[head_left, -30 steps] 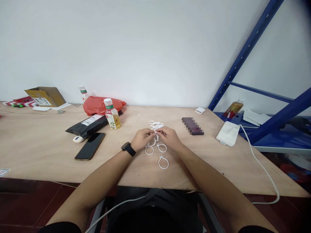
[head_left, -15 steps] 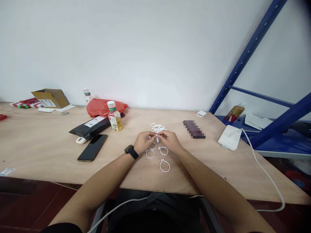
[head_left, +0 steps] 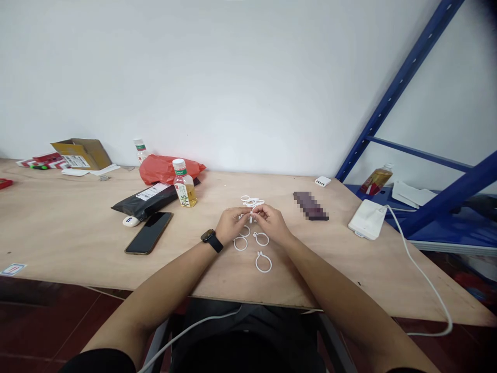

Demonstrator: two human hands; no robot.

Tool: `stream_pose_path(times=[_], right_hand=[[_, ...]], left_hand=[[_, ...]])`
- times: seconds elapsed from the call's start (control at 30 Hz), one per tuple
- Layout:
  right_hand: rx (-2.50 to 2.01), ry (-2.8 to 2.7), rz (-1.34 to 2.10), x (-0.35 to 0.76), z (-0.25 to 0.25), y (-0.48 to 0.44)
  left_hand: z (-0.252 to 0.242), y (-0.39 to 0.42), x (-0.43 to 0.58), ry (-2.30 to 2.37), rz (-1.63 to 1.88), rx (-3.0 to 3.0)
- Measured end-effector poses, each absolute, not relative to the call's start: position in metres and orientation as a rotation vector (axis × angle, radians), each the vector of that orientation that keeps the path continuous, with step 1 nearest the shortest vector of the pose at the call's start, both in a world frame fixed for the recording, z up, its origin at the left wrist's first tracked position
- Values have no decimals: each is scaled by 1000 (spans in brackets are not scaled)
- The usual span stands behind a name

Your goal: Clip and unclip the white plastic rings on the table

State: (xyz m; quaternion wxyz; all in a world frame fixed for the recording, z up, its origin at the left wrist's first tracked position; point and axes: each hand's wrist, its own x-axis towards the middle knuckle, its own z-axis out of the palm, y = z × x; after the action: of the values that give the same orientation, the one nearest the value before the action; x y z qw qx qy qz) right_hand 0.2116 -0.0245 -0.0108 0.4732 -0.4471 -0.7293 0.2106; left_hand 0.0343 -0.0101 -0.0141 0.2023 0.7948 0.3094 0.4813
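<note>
My left hand (head_left: 232, 224), with a black watch on the wrist, and my right hand (head_left: 272, 221) meet over the middle of the plywood table (head_left: 70, 233). Both pinch a small white plastic ring (head_left: 250, 216) between their fingertips. Three more white rings lie just in front of the hands, the nearest one (head_left: 263, 262) closest to me. A small heap of the same white rings (head_left: 251, 200) lies just beyond my fingers.
Left of my hands lie a black phone (head_left: 149, 232), a tea bottle (head_left: 184, 183), a black parcel (head_left: 145, 199), a red bag (head_left: 166, 168) and a cardboard box (head_left: 81, 154). To the right are a dark box (head_left: 310, 205), a white charger with cable (head_left: 367, 218) and blue shelving (head_left: 446, 197).
My hands stay together on the ring, fingers shifting slightly. The view has drifted a little; nothing on the table has moved.
</note>
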Motion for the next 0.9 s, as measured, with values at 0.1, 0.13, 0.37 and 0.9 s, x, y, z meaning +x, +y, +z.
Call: stream_pose_path(times=[0.1,0.13,0.37,0.9], right_hand=[[-1082,-1791,530,212,-11,-25],[-1078,-1794,530,212,-10,-26],[-1043,-1835,410,210,-4,-29],[-1229,-2077,-5,235,-8,-16]], left_hand=[[-14,-11,34,875,1345,2222],[-14,-11,34,880,1346,2226],[-14,-12,36,981,1340,2274],[-1,-1,-5,984,495,2589]])
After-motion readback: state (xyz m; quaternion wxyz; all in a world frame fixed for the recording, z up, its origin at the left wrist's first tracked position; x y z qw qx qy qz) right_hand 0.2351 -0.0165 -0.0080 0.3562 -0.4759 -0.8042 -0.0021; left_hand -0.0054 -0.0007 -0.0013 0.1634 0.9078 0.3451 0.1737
